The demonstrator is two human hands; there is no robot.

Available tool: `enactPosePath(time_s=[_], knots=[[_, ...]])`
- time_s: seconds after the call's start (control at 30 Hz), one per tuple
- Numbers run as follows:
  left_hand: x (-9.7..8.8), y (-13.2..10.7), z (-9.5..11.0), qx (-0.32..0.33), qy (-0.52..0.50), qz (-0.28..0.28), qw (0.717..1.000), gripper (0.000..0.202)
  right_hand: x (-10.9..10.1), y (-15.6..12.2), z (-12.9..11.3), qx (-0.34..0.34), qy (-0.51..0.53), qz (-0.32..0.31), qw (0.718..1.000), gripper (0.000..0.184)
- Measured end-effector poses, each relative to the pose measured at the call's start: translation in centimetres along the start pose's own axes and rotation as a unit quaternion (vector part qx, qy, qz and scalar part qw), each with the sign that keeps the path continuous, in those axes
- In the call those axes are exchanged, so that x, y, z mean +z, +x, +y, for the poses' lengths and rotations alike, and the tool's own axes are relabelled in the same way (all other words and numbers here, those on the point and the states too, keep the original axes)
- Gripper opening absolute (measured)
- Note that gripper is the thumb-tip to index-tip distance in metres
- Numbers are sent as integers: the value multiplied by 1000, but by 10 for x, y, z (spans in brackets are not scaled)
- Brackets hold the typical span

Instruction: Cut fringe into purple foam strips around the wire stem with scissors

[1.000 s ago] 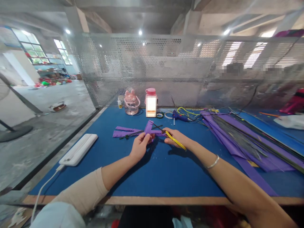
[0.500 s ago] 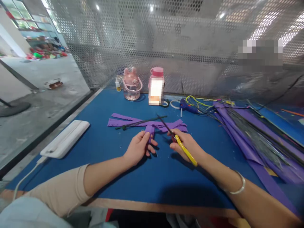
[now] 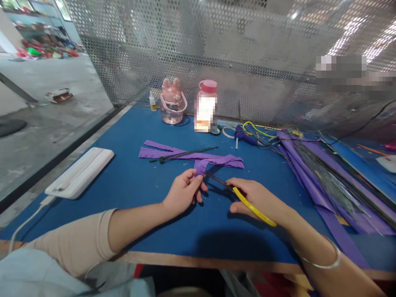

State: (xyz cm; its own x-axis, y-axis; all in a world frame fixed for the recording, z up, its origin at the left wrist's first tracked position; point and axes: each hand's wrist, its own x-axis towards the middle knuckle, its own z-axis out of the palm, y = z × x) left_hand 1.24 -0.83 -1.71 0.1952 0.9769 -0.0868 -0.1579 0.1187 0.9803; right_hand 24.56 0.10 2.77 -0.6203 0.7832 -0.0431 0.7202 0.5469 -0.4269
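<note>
A short purple piece (image 3: 200,166) is up in the person's left hand (image 3: 183,192), just above the middle of the counter (image 3: 130,181), pinched between the thumb and the fingers, the rest of which curl loosely below it. The right hand (image 3: 260,199) has its fingers wrapped around a pair of scissors (image 3: 252,209) with a yellow handle, the dark blades pointing in at the piece's right edge; I can't tell from here whether they touch it. Right behind, longer purple strips (image 3: 147,152) lie flat across the blue surface, with thin dark green stems (image 3: 161,159) resting over them at a slant. Farther back, in a row near the perforated metal panel (image 3: 185,53), I see a small dropper bottle (image 3: 153,103), a clear jug (image 3: 172,108) with a pink eared lid, and a bottle (image 3: 208,86) with a pink cap, its front blurred out. Beside that come a dark roll of tape (image 3: 217,130), a pale ring (image 3: 228,133) and a blue glue gun (image 3: 246,136). Over on the right, purple sheets (image 3: 312,187) lie spread under more dark stems. On the left side sits a white power bank (image 3: 81,171), its white cable (image 3: 26,222) running down toward the near edge.
</note>
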Motion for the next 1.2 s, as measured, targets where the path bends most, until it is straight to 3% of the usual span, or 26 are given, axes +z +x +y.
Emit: enactPosePath(time_s=[0.17, 0.5, 0.73, 1.2], knots=[[0, -3, 3, -5, 17, -1, 1000, 32, 23, 4, -3, -9, -50, 56, 997, 75], [-1, -3, 4, 5, 21, 42, 999, 38, 20, 2, 3, 17, -64, 51, 996, 70], [-3, -7, 1, 14, 73, -49, 996, 32, 22, 3, -3, -1, -43, 56, 997, 71], [-6, -11, 2, 22, 133, -78, 988, 39, 29, 5, -3, -21, 26, 87, 996, 71]])
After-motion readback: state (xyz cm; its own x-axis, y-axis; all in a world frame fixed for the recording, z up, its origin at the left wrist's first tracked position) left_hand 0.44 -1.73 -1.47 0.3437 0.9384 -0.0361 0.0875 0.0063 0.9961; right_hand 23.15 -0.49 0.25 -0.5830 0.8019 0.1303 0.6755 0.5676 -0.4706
